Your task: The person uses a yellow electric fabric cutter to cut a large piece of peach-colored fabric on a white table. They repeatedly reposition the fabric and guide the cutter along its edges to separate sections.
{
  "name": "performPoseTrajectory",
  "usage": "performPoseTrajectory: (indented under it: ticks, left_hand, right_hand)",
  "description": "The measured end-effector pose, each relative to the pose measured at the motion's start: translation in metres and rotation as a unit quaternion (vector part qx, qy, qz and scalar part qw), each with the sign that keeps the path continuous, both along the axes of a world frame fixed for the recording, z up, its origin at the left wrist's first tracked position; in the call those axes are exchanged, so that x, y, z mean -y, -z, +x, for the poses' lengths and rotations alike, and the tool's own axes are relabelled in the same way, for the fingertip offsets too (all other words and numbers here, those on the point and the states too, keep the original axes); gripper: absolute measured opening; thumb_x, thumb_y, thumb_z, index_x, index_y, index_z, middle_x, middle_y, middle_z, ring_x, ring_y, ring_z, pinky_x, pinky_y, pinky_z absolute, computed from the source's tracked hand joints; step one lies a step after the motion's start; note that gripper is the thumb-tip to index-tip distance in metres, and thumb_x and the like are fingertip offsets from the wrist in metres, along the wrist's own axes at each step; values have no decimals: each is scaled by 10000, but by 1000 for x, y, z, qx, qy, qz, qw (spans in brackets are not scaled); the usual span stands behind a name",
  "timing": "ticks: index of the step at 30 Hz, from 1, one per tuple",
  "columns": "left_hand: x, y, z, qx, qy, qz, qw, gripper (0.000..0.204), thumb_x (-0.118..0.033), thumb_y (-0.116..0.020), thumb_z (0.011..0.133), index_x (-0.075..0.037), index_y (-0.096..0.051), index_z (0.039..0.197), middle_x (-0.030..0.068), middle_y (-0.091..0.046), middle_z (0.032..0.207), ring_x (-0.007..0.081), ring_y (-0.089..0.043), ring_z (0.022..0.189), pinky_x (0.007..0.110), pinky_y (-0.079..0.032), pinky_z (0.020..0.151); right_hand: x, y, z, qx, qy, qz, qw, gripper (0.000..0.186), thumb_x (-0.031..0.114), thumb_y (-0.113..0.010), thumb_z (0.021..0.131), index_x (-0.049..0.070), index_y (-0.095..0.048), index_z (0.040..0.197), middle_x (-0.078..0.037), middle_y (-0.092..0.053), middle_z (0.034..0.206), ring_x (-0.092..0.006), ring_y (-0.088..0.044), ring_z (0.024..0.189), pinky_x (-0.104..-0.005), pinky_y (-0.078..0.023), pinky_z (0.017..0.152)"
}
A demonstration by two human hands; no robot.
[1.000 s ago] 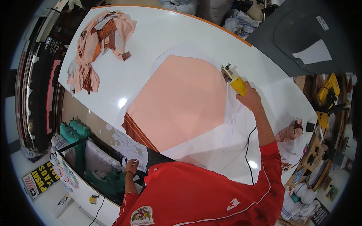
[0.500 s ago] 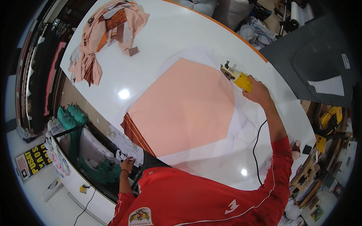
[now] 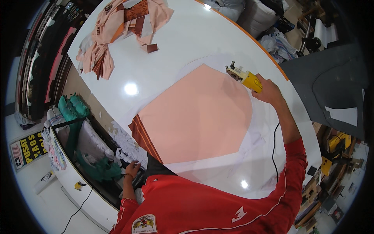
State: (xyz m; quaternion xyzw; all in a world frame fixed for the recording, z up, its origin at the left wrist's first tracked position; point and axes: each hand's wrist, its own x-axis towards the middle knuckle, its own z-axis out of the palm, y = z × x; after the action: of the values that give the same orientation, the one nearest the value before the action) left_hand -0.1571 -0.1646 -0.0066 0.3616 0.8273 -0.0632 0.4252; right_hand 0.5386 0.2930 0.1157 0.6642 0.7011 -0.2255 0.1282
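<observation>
A yellow-and-cream electric rotary fabric cutter [image 3: 246,78] is gripped in my right hand [image 3: 269,90], fingers wrapped round its yellow body. Its blade end is over the far right edge of a peach fabric panel [image 3: 194,113]. The panel lies flat on white sheets [image 3: 196,62], and a brown striped strip [image 3: 143,134] runs along its left side. My left hand [image 3: 133,168] hangs low beside the near table edge, next to white scraps [image 3: 130,146]. Its fingers look loosely extended, with nothing visible in them.
A heap of peach and brown garments [image 3: 120,33] lies at the far left of the white table [image 3: 156,74]. The cutter's black cord [image 3: 274,150] trails along the right. Sacks [image 3: 255,17] stand beyond the orange edge, and a bin of scraps [image 3: 93,152] stands at left.
The cutter has moved along the panel's far right edge toward its far corner, with my right hand on it. The view has shifted, so the table contents appear further right.
</observation>
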Motion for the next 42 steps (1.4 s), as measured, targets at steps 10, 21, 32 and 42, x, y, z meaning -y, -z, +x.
performPoseTrajectory:
  ticks: [10, 21, 32, 42]
  left_hand:
    - [4, -7, -4, -17, 2, 0, 1000, 497, -476, -758, 956, -102, -757, 1285, 167, -810, 1068, 311, -784, 1008, 412, -595, 901]
    - [4, 2, 1, 11, -29, 12, 999, 481, -436, -770, 955, -89, -754, 1287, 183, -808, 1072, 317, -785, 1027, 408, -598, 911]
    - [-17, -2, 10, -22, 21, 85, 996, 426, -375, -765, 968, -65, -758, 1261, 178, -807, 988, 301, -792, 947, 406, -609, 854]
    - [-149, -34, 95, -67, 28, 365, 928, 436, -213, -759, 969, -50, -686, 1366, 198, -704, 1252, 329, -677, 1171, 446, -528, 984]
  right_hand:
    - [-22, 2, -29, -19, -34, 19, 999, 792, 333, -820, 770, 133, -517, 1474, -263, -768, 1037, -445, -765, 946, -504, -623, 865]
    - [-41, -2, -57, -2, -54, 11, 998, 848, 377, -816, 787, 175, -496, 1545, -283, -734, 1110, -420, -762, 1010, -487, -612, 890]
    - [-57, -3, -97, -21, -45, -4, 999, 731, 388, -784, 802, 180, -515, 1450, -200, -725, 1201, -401, -729, 1106, -499, -587, 954]
    - [-63, 46, -103, -252, 126, 32, 959, 885, 402, -841, 771, 36, -517, 1508, -259, -708, 1263, -375, -696, 1187, -426, -552, 1025]
